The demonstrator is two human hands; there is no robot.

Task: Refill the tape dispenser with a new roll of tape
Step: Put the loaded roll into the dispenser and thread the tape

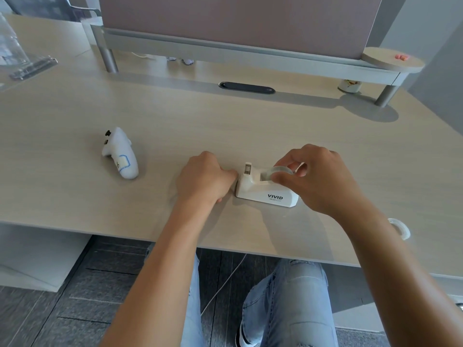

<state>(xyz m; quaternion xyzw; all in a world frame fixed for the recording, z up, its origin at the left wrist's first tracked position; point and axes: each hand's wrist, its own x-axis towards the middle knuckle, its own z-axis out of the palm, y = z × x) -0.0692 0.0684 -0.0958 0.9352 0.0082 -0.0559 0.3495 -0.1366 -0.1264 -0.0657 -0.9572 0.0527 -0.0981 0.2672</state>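
A white tape dispenser [265,191] marked VIVID stands on the pale wooden desk [175,121], its cutter end pointing left. My right hand [318,179] pinches a clear roll of tape [281,170] between thumb and fingers, and the roll sits in or just above the dispenser's well. My left hand [203,179] rests on the desk as a loose fist, its knuckles touching or nearly touching the dispenser's cutter end. Fingers hide the roll's right side.
A white handheld controller [121,152] lies to the left. A white ring-shaped piece [400,227] lies near the desk's front right edge. A monitor riser [225,51] spans the back, with a black cable slot [246,87] before it. Clear plastic items [22,61] sit far left.
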